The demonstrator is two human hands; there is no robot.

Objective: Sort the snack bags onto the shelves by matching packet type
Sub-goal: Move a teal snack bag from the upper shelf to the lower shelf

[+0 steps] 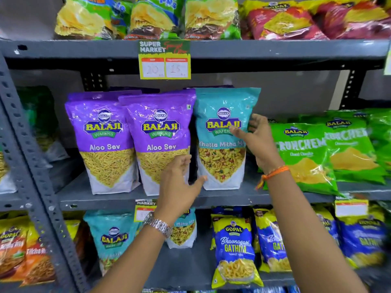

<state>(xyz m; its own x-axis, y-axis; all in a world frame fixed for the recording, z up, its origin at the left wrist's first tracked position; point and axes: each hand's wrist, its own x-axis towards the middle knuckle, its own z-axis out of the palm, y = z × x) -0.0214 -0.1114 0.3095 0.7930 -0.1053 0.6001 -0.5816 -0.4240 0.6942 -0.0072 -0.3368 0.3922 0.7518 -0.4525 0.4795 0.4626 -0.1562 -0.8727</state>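
A teal Khatta Mitha Mix bag (222,115) stands upright on the middle shelf (232,196), right of two purple Aloo Sev bags (158,132). My right hand (258,136) grips the teal bag's right edge, thumb across its front. My left hand (179,182) is at the bag's lower left corner with fingers spread, thumb touching the bag and fingers in front of the right Aloo Sev bag. More teal bags (112,235) stand on the shelf below.
Green Crunchem bags (306,153) lean right of the teal bag. Blue and yellow Gopal Gathiya bags (232,246) fill the lower shelf. Yellow-green and red bags sit on the top shelf. A price tag (165,60) hangs from the upper shelf edge. A grey upright post (27,144) stands left.
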